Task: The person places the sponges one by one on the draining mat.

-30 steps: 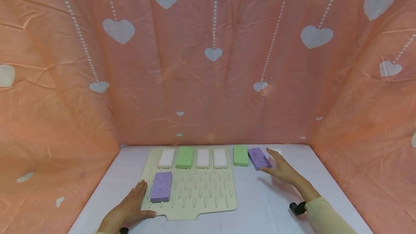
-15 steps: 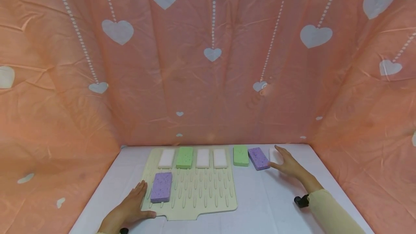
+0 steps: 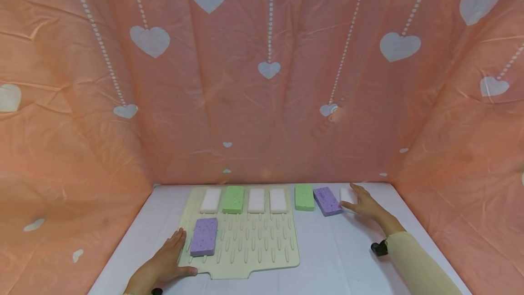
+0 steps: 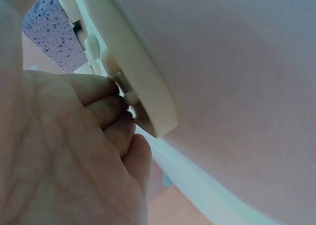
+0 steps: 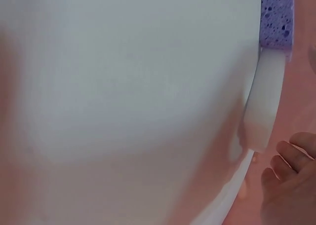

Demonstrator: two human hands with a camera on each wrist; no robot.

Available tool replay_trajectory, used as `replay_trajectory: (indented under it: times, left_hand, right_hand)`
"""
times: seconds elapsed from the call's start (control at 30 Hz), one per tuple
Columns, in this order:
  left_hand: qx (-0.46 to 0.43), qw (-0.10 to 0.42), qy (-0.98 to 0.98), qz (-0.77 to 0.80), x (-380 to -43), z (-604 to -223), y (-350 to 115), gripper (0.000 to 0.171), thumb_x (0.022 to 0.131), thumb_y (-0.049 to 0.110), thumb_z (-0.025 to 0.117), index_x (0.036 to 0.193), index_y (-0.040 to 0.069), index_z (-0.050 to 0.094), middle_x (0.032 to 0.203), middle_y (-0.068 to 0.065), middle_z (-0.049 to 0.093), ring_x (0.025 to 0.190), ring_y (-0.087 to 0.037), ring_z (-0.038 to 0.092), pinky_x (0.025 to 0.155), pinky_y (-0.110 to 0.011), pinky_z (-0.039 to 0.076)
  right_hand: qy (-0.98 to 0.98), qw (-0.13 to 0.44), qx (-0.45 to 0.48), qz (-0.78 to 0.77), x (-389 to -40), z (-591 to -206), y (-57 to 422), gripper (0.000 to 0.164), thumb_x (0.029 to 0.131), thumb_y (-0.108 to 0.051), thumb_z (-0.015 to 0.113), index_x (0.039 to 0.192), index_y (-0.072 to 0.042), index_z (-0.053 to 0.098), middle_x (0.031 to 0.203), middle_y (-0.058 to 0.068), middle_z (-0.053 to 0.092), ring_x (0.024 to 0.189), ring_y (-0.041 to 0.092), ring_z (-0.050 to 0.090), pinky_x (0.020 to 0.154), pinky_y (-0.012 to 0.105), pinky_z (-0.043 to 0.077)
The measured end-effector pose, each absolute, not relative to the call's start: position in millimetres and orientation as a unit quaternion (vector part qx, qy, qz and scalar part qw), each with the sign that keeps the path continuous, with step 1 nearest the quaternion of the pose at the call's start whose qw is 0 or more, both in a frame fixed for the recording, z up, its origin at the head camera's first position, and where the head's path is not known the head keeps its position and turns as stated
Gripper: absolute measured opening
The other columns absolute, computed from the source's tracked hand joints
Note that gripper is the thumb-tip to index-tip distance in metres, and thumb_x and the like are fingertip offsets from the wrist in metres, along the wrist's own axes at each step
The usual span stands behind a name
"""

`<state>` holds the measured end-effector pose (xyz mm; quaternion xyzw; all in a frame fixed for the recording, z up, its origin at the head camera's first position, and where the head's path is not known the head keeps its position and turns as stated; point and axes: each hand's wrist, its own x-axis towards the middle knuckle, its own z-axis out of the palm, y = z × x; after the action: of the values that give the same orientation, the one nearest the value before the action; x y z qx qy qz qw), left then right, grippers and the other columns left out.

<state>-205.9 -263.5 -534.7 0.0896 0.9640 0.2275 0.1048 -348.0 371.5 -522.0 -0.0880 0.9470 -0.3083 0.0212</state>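
My left hand [image 3: 164, 257] rests against the left edge of a cream ridged board [image 3: 241, 265], thumb by its front edge. The left wrist view has its fingertips [image 4: 118, 121] right at the board's rim. Beside it on the board lies a purple sponge [image 3: 204, 236]. Over at the right, my right hand [image 3: 366, 205] hovers by a white sponge [image 3: 346, 195], thumb and fingers spread and partly covering it. The right wrist view puts the fingers [image 5: 291, 161] just beyond the end of that white sponge [image 5: 265, 101]. A second purple sponge [image 3: 327, 201] lies tilted to its left.
Along the board's back edge stand a white sponge [image 3: 210, 200], a green sponge [image 3: 234, 199] and two more white ones [image 3: 256, 200]. Off the board, another green sponge [image 3: 304, 197] lies on the white table [image 3: 323, 258]. Orange cloth with hearts [image 3: 266, 126] encloses the table.
My right hand has moved right, away from the tilted purple sponge and over to the white sponge beside it. The purple sponge stays put, and my left hand has not moved.
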Motion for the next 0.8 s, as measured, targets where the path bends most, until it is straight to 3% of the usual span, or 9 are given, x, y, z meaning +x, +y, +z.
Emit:
replay_trajectory:
  times: [0.63,0.8]
  left_hand:
    - [0.100,0.103,0.960,0.240,-208.4,-539.5,-265.7,0.134,0.074,0.051,0.096,0.156,-0.025,0.022,0.165,-0.047,0.018,0.154,-0.063,0.018,0.126,-0.073,0.019]
    - [0.096,0.104,0.964,0.227,-207.5,-538.3,-265.1,0.132,0.075,0.049,0.096,0.157,-0.025,0.022,0.165,-0.047,0.018,0.154,-0.063,0.018,0.126,-0.072,0.019]
  right_hand:
    - [0.939,0.090,-0.061,-0.325,-353.8,-528.4,379.6,0.111,0.099,-0.051,0.071,0.165,0.014,0.009,0.169,0.042,0.007,0.156,0.062,0.006,0.125,0.078,0.007]
    - [0.936,0.085,-0.070,-0.333,-352.1,-528.4,379.9,0.111,0.099,-0.048,0.074,0.164,0.016,0.012,0.167,0.044,0.013,0.153,0.062,0.019,0.124,0.078,0.017]
